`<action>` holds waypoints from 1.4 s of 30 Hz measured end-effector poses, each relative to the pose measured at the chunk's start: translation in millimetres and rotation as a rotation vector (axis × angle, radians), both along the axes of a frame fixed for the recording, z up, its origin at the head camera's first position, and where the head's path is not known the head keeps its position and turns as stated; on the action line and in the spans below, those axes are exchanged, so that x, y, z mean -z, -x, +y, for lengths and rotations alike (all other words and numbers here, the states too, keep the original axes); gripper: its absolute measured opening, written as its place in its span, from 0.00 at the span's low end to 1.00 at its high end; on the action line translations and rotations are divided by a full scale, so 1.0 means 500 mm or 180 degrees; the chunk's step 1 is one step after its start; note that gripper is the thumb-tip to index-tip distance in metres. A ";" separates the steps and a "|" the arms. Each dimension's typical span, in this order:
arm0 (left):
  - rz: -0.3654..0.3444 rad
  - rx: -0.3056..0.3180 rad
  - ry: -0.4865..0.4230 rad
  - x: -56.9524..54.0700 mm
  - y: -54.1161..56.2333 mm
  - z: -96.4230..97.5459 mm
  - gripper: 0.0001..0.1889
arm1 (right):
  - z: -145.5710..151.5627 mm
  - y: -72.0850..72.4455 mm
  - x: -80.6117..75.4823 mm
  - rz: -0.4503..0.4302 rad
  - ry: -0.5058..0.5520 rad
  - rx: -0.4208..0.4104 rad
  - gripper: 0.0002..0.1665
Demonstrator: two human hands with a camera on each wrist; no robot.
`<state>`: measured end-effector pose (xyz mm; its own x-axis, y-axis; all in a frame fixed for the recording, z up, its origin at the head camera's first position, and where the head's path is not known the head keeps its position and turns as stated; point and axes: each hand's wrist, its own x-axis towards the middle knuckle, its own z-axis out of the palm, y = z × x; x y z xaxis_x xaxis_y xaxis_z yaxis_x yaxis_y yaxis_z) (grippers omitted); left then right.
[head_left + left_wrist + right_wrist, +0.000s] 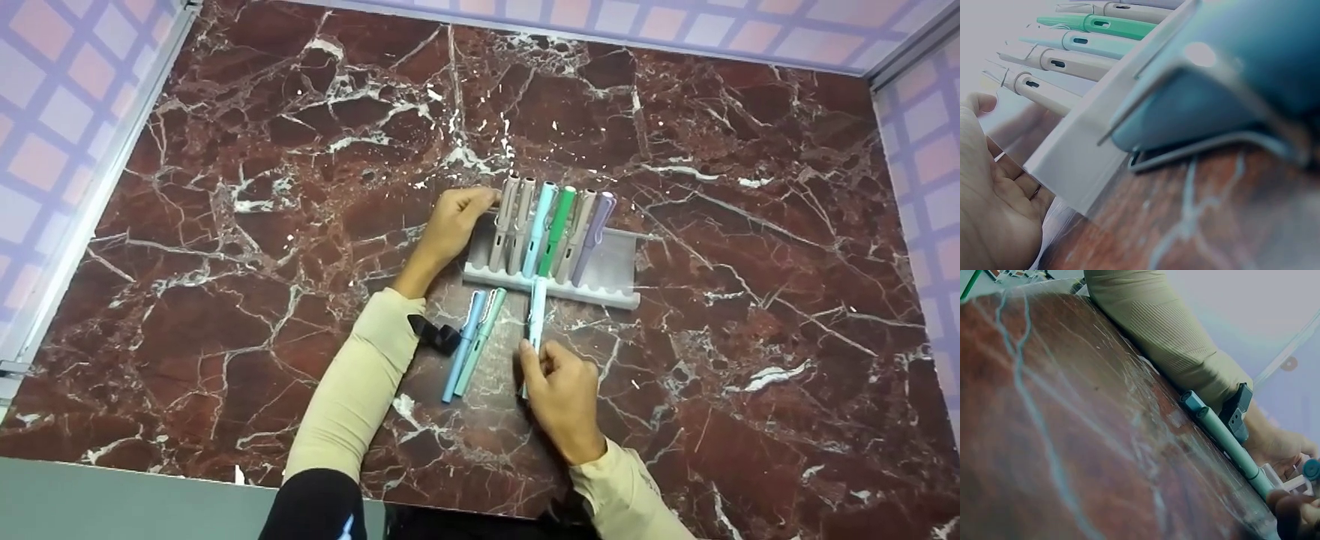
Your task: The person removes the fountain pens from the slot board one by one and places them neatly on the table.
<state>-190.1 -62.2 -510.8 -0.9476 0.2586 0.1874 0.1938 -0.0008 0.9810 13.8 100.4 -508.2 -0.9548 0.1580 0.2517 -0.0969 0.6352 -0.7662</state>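
A clear pen rack (615, 270) with a notched front edge holds several capped pens: taupe pens (504, 225), a light blue pen (538, 232), a green pen (556, 232) and a purple pen (594, 236). My left hand (452, 221) grips the rack's left side; in the left wrist view, the hand (999, 202) has its thumb near the first taupe pen (1044, 93). My right hand (564, 390) pinches a pale blue pen (537, 311) by its lower part, its upper end near the rack's front edge. In the right wrist view, the right fingers (1292, 512) show only partly.
Between the forearms, a blue pen (463, 349) and a pale green pen (480, 343) lie side by side on the marbled table (750, 337). A black wrist strap mount (435, 335) sits close to them. Checkered panels (67, 90) border the table.
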 end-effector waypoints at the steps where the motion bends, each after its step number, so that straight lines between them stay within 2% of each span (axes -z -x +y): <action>1: -0.0004 -0.0001 0.0001 0.001 0.000 0.000 0.15 | -0.001 0.001 0.000 -0.0022 -0.0100 0.0011 0.23; 9: -0.0006 -0.0020 -0.0061 0.004 0.001 0.000 0.16 | -0.007 0.004 -0.004 -0.0259 -0.0574 -0.0072 0.29; 14: 0.0098 -0.0011 -0.0055 0.005 0.002 0.001 0.16 | -0.005 -0.001 -0.001 -0.0237 -0.0669 -0.0120 0.30; 27: 0.0018 -0.0004 -0.0037 0.002 0.002 0.000 0.16 | -0.009 -0.008 -0.006 -0.0264 -0.0813 -0.0163 0.34; 36: 0.0028 0.0019 -0.0052 0.006 0.003 0.002 0.17 | -0.005 -0.005 -0.006 -0.0215 -0.0773 -0.0220 0.35; 42: 0.0065 -0.0003 -0.0065 0.006 0.004 0.001 0.16 | 0.018 0.013 0.007 0.0027 -0.0454 -0.0382 0.25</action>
<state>-192.1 -61.8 -513.9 -0.9438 0.2536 0.2119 0.2137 -0.0206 0.9767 7.4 109.6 -511.7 -0.9624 0.0053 0.2717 -0.1846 0.7208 -0.6681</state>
